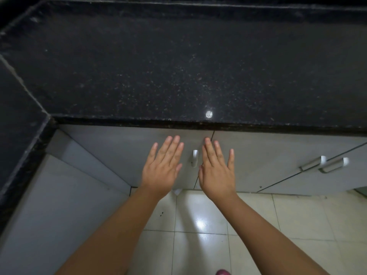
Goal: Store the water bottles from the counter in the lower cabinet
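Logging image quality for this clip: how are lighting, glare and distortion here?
Head view: dim overall, the black counter nearly featureless apart from one small glare spot; a brighter reflection on the floor tiles; wide-angle bending curves the counter edge and cabinet doors; both hands, left and right, are sharp.

Head view looks steeply down, close over the counter (pixel 178 66).

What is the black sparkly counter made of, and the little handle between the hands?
The counter looks like polished black granite: pale flecks speckle it and a lamp's glare shines near its front edge. The handle seems to be brushed silver metal, judging by its pale sheen, though it could be coated plastic.
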Demonstrator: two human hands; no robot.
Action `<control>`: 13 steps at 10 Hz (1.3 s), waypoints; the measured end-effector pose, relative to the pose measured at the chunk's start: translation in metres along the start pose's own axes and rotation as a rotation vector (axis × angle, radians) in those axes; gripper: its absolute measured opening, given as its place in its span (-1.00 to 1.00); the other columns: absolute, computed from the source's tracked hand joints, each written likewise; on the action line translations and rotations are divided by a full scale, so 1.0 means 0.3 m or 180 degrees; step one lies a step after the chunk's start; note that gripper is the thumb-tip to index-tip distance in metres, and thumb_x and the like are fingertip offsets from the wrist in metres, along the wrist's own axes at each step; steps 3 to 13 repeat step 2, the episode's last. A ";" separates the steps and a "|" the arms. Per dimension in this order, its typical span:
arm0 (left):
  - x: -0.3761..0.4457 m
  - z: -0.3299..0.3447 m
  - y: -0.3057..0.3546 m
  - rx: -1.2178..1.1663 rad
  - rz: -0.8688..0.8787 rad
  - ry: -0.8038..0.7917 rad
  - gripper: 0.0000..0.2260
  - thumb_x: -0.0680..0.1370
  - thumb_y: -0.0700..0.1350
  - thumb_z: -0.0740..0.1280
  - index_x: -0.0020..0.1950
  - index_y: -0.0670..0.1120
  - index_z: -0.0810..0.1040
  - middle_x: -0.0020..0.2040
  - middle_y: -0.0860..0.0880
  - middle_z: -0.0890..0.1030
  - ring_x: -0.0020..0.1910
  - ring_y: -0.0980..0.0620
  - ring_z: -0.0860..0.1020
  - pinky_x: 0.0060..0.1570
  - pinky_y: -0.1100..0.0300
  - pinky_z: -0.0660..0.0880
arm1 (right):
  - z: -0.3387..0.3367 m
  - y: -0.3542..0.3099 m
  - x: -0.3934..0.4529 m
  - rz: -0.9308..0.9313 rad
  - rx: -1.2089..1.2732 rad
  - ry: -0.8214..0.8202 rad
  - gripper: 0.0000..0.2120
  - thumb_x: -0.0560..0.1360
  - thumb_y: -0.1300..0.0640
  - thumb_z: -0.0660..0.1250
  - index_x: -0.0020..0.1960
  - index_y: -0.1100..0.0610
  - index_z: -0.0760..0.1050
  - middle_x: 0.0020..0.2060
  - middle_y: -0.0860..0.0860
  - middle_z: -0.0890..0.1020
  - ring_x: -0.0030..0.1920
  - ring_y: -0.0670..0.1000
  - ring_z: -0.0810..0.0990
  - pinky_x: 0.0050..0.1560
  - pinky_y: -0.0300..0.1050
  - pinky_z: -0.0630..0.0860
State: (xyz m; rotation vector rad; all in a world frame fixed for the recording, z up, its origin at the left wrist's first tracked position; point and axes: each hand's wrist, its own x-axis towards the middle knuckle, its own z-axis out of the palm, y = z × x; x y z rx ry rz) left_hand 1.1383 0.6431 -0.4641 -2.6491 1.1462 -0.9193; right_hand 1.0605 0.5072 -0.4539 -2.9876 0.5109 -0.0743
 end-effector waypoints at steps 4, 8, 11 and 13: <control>0.157 -0.155 -0.045 -0.1266 -0.0507 -0.0231 -0.36 0.53 0.05 -0.10 0.30 0.04 -0.59 0.30 0.18 -0.61 0.33 0.21 -0.52 0.34 0.20 -0.45 | -0.117 -0.021 -0.055 -0.0174 0.0356 0.1129 -0.55 0.27 0.32 0.43 0.14 0.33 0.49 0.20 0.23 0.52 0.19 0.31 0.48 0.13 0.40 0.28; 0.157 -0.155 -0.045 -0.1266 -0.0507 -0.0231 -0.36 0.53 0.05 -0.10 0.30 0.04 -0.59 0.30 0.18 -0.61 0.33 0.21 -0.52 0.34 0.20 -0.45 | -0.117 -0.021 -0.055 -0.0174 0.0356 0.1129 -0.55 0.27 0.32 0.43 0.14 0.33 0.49 0.20 0.23 0.52 0.19 0.31 0.48 0.13 0.40 0.28; 0.157 -0.155 -0.045 -0.1266 -0.0507 -0.0231 -0.36 0.53 0.05 -0.10 0.30 0.04 -0.59 0.30 0.18 -0.61 0.33 0.21 -0.52 0.34 0.20 -0.45 | -0.117 -0.021 -0.055 -0.0174 0.0356 0.1129 -0.55 0.27 0.32 0.43 0.14 0.33 0.49 0.20 0.23 0.52 0.19 0.31 0.48 0.13 0.40 0.28; 0.157 -0.155 -0.045 -0.1266 -0.0507 -0.0231 -0.36 0.53 0.05 -0.10 0.30 0.04 -0.59 0.30 0.18 -0.61 0.33 0.21 -0.52 0.34 0.20 -0.45 | -0.117 -0.021 -0.055 -0.0174 0.0356 0.1129 -0.55 0.27 0.32 0.43 0.14 0.33 0.49 0.20 0.23 0.52 0.19 0.31 0.48 0.13 0.40 0.28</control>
